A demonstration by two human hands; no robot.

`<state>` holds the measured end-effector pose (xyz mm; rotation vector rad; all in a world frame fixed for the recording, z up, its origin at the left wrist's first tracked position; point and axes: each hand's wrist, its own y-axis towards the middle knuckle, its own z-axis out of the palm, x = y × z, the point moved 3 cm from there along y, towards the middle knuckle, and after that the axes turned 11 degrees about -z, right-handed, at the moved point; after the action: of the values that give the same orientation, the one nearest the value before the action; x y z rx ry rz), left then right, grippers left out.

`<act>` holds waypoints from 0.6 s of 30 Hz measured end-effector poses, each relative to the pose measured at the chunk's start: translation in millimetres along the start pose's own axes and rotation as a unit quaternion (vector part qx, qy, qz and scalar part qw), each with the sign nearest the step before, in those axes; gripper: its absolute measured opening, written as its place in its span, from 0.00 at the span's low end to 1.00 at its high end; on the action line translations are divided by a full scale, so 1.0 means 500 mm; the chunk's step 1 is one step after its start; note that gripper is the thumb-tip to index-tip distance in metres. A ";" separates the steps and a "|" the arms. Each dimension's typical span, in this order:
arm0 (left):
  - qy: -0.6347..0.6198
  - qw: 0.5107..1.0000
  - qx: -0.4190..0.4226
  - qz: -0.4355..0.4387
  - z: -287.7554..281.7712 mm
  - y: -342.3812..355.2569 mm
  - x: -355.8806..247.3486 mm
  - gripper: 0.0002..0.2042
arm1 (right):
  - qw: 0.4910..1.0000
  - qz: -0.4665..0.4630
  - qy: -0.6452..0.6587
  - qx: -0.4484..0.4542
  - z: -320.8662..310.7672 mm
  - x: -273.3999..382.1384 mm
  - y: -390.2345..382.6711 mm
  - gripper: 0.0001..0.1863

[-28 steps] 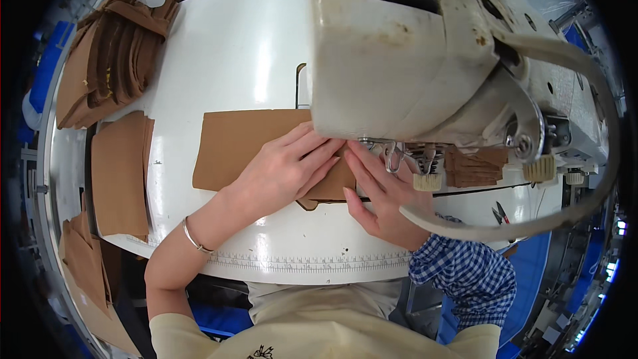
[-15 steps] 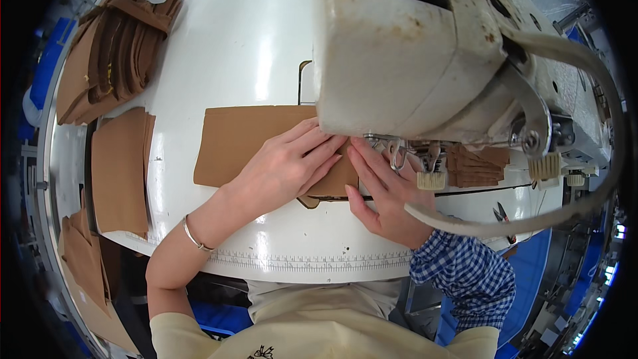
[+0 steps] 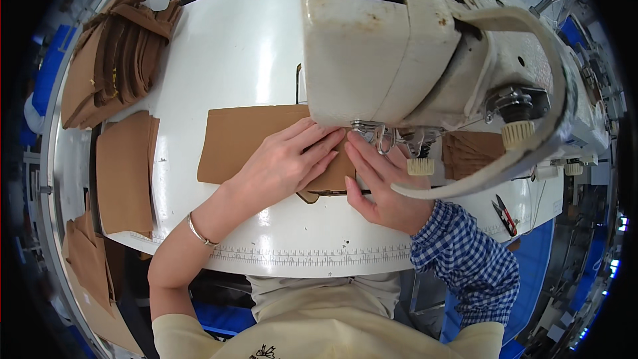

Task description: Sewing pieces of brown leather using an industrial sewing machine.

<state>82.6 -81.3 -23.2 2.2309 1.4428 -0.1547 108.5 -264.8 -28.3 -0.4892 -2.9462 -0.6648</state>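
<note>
In the head view, we are looking down at a flat, tan-brown rectangular panel of thin sheet material (image 3: 246,139), which is lying on a glossy white curved-looking tabletop (image 3: 219,53), its long axis running roughly from 9 o'clock to 3 o'clock. Our bare left hand (image 3: 289,156) is resting palm down across the panel, fingers extended and slightly parted, pressing on it rather than closing around it; the panel's broad free part is spreading toward 9 and 10 o'clock from that hand. Our right hand (image 3: 385,189) is sitting at the 3 o'clock end, its fingers lying close together and its thumb standing well apart, with the fingertips meeting the panel's end beside the left fingertips. The left hand is therefore lying nearer the panel's middle, and the right is covering only its far end. From the panel's middle, an off-white painted metal sewing machine head (image 3: 359,60) is looming between 1 and 2 o'clock, overhanging both sets of fingertips and hiding the panel's upper corner there. Beyond our right hand, toward 2 o'clock, a small bundle of folded brown pieces (image 3: 473,153) is lying.
</note>
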 end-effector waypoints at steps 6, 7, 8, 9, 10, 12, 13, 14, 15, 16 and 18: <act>0.021 1.000 -0.019 -0.002 0.004 -0.005 -0.006 0.18 | 0.999 -0.009 0.020 -0.032 0.002 -0.001 -0.009 0.23; 0.022 1.000 -0.019 -0.001 0.004 -0.009 -0.008 0.18 | 0.999 -0.010 0.020 -0.033 0.001 -0.002 -0.009 0.23; 0.030 0.999 -0.018 0.003 0.004 -0.014 -0.011 0.18 | 0.999 -0.019 0.017 -0.039 -0.001 -0.003 -0.010 0.23; 0.039 0.999 -0.016 0.008 0.003 -0.020 -0.015 0.18 | 0.998 -0.029 0.013 -0.047 -0.003 -0.004 -0.010 0.22; 0.040 0.999 -0.017 0.008 0.001 -0.031 -0.023 0.18 | 0.998 -0.030 0.013 -0.048 -0.007 -0.003 -0.017 0.22; -0.059 0.998 0.024 0.030 0.000 -0.062 -0.046 0.19 | 0.994 -0.074 0.060 -0.051 -0.016 0.014 -0.038 0.23; -0.056 0.997 0.040 0.029 -0.001 -0.072 -0.050 0.19 | 0.994 -0.072 0.061 -0.049 -0.019 0.017 -0.042 0.23; -0.058 0.997 0.041 0.029 -0.003 -0.072 -0.052 0.19 | 0.994 -0.078 0.065 -0.036 -0.019 0.022 -0.044 0.25; -0.067 0.997 0.042 0.026 -0.007 -0.072 -0.053 0.23 | 0.994 -0.087 0.069 -0.023 -0.019 0.024 -0.045 0.27; -0.076 0.996 0.043 0.023 -0.008 -0.073 -0.054 0.27 | 0.994 -0.087 0.070 -0.022 -0.020 0.024 -0.045 0.27; -0.066 0.996 0.044 0.027 -0.005 -0.074 -0.052 0.27 | 0.993 -0.095 0.065 -0.021 -0.020 0.024 -0.046 0.28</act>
<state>38.0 -89.6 -24.2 2.2814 1.3277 -0.3476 89.6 -285.4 -26.7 -0.1617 -2.8837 -0.7474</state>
